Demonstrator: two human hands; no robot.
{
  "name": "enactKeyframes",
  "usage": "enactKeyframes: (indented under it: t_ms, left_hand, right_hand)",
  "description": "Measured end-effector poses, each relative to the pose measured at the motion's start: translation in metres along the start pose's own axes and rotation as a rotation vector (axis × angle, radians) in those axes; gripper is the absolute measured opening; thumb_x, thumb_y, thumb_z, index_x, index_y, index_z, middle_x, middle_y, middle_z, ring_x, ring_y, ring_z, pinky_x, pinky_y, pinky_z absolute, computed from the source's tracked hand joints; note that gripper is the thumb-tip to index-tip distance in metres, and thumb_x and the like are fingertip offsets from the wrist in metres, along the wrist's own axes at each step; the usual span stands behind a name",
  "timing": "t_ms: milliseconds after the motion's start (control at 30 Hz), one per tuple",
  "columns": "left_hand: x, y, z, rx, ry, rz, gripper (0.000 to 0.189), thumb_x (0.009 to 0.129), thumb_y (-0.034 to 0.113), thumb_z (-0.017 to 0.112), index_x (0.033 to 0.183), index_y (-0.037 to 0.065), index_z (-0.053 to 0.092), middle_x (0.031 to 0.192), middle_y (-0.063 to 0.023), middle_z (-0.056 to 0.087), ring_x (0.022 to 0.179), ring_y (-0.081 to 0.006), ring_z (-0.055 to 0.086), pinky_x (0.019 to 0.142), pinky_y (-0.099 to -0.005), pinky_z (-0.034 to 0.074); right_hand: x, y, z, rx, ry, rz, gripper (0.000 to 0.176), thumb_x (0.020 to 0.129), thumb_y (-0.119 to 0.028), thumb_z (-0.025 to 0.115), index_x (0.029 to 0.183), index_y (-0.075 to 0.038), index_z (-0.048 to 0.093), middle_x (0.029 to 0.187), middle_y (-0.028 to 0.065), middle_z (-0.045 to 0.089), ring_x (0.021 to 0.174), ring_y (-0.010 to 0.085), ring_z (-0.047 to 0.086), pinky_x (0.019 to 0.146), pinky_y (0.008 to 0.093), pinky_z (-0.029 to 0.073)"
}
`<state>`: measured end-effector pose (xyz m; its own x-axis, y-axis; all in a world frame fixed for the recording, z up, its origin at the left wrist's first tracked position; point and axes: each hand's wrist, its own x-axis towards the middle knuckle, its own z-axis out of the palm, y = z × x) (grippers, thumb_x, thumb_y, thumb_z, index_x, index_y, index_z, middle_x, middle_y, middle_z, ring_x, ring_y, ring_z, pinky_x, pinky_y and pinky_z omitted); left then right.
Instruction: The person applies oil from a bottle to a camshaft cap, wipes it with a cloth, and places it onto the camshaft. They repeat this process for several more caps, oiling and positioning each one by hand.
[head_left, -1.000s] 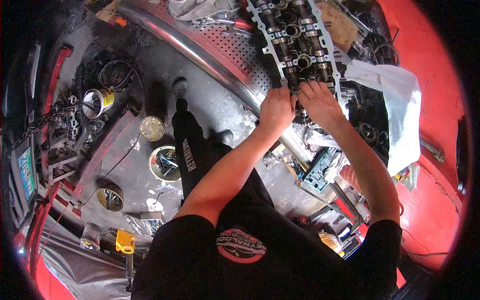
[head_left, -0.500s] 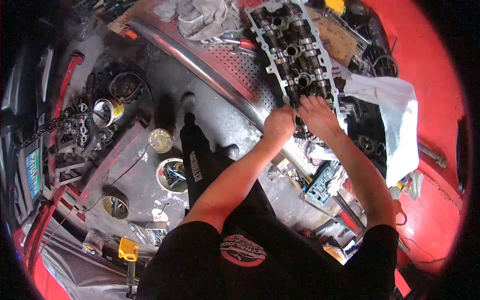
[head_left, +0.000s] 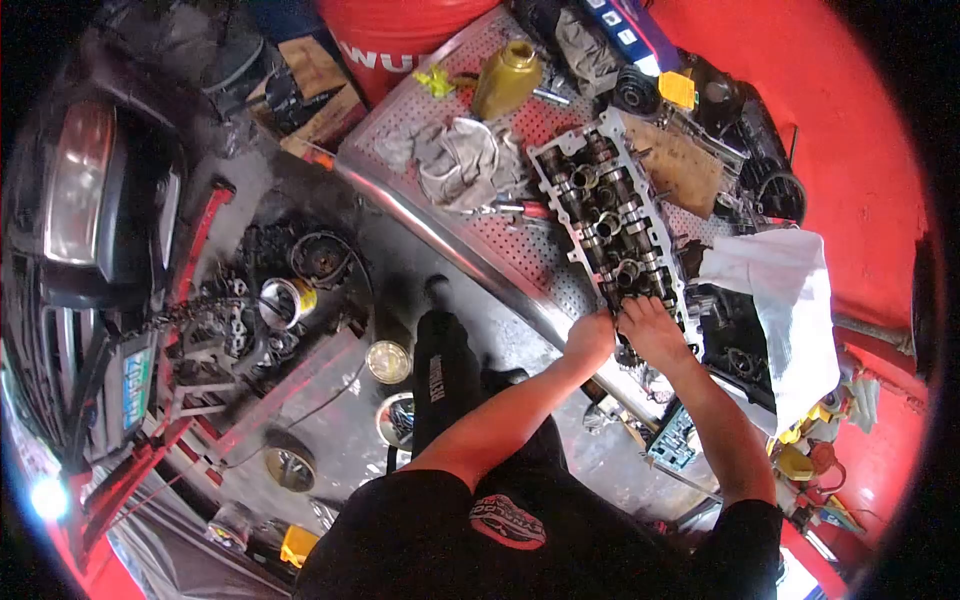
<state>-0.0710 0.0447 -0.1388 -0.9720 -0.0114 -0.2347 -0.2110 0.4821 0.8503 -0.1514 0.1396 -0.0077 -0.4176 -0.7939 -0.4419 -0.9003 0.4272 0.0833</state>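
A cylinder head (head_left: 628, 243) with its camshafts exposed lies on the perforated metal bench (head_left: 520, 250), its long side slanting away from me. At its near end, by the left corner, my left hand (head_left: 590, 338) is closed, with the fingertips pressed together. Right beside it my right hand (head_left: 650, 328) reaches over the same end, its fingers bent down among the parts there. Whatever is between the fingers of either hand is hidden or too small to make out. The two hands nearly touch.
A crumpled grey rag (head_left: 465, 165), a yellowish bottle (head_left: 507, 80) and a red-handled tool (head_left: 522, 209) lie beyond the head. A cardboard piece (head_left: 675, 165) sits to its right, near white sheeting (head_left: 800, 320). Buckets and engine parts stand on the floor left, before a car (head_left: 90, 200).
The camera view has tilted up, so the bottle, a red drum and the car's headlight now show. Both hands stay at the near end of the cylinder head, with only slight finger movement.
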Motion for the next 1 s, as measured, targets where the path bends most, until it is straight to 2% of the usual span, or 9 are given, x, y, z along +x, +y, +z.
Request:
enactKeyframes:
  t_ms: [167,400,433,467,633,767,800,900,1000]
  left_hand:
    - [0.008,-0.001,-0.029,-0.039,-0.010,0.018,0.020,0.090,0.024,0.060,0.090,0.004,0.059,0.078,-0.0217,0.067,0.070,-0.0396,0.068,0.066,-0.0520,0.055]
    - [0.082,-0.071,-0.211,0.565,0.473,0.191,0.070,0.089,0.025,0.067,0.150,0.008,0.037,0.090,-0.0208,0.064,0.087,-0.0373,0.060,0.085,-0.0498,0.048]
    - [0.087,-0.047,-0.244,0.622,0.255,-0.185,0.065,0.087,0.027,0.069,0.145,0.012,0.044,0.111,-0.0209,0.063,0.099,-0.0386,0.061,0.085,-0.0500,0.050]
    - [0.098,-0.072,-0.253,0.771,0.300,-0.128,0.057,0.089,0.031,0.068,0.139,0.013,0.048,0.115,-0.0232,0.062,0.103,-0.0412,0.060,0.088,-0.0504,0.050]
    - [0.144,-0.129,-0.280,0.468,0.095,-0.059,0.028,0.090,0.027,0.067,0.105,0.005,0.062,0.099,-0.0179,0.067,0.093,-0.0390,0.063,0.080,-0.0470,0.051]
    - [0.138,-0.088,-0.327,-0.220,0.093,-0.038,0.023,0.091,0.026,0.069,0.090,0.004,0.068,0.081,-0.0063,0.069,0.080,-0.0206,0.065,0.075,-0.0364,0.049]
    - [0.134,-0.062,-0.337,-0.620,0.023,-0.227,0.023,0.095,0.024,0.066,0.093,0.002,0.070,0.088,-0.0011,0.069,0.087,-0.0115,0.062,0.079,-0.0323,0.049]
    - [0.143,-0.080,-0.322,-1.206,-0.132,-0.591,0.035,0.100,0.025,0.054,0.122,-0.001,0.060,0.101,-0.0074,0.071,0.096,-0.0185,0.067,0.089,-0.0337,0.053]
    - [0.181,-0.090,-0.332,-0.541,0.061,-0.335,0.038,0.102,0.023,0.048,0.132,0.001,0.054,0.100,-0.0120,0.073,0.096,-0.0240,0.069,0.087,-0.0375,0.053]
  right_hand:
    - [-0.009,-0.002,-0.002,0.150,0.087,0.026,0.018,0.079,-0.015,0.058,0.091,-0.006,0.068,0.104,0.0079,0.059,0.104,0.0243,0.055,0.093,0.0375,0.043]
    - [-0.010,-0.008,0.023,0.101,0.212,0.125,0.024,0.081,-0.018,0.063,0.100,-0.004,0.067,0.120,0.0148,0.057,0.115,0.0303,0.052,0.100,0.0439,0.040]
    - [-0.010,-0.015,0.018,0.097,0.306,0.161,0.026,0.082,-0.019,0.064,0.103,-0.004,0.067,0.124,0.0161,0.056,0.117,0.0316,0.051,0.101,0.0454,0.040]
    - [-0.007,-0.026,0.008,0.145,0.290,0.205,0.037,0.081,-0.023,0.069,0.113,-0.005,0.066,0.128,0.0159,0.054,0.121,0.0339,0.049,0.106,0.0489,0.036]
    - [0.068,-0.074,-0.021,0.961,0.509,0.453,0.047,0.086,-0.039,0.074,0.121,-0.008,0.062,0.128,0.0114,0.054,0.121,0.0332,0.049,0.100,0.0505,0.044]
    - [0.190,-0.068,-0.050,2.242,0.481,0.829,0.054,0.093,-0.047,0.066,0.127,-0.007,0.058,0.125,0.0087,0.059,0.114,0.0289,0.058,0.094,0.0455,0.050]
    - [0.221,-0.064,-0.063,2.552,0.515,0.851,0.056,0.094,-0.049,0.065,0.129,-0.007,0.057,0.124,0.0084,0.061,0.112,0.0276,0.060,0.093,0.0442,0.050]
    - [0.285,-0.060,-0.058,2.990,0.318,0.693,0.061,0.093,-0.050,0.064,0.134,-0.006,0.053,0.122,0.0111,0.063,0.108,0.0279,0.064,0.090,0.0446,0.052]
    - [0.339,-0.054,-0.072,2.886,0.230,1.005,0.060,0.092,-0.046,0.067,0.132,-0.004,0.054,0.119,0.0150,0.064,0.104,0.0305,0.065,0.087,0.0469,0.053]
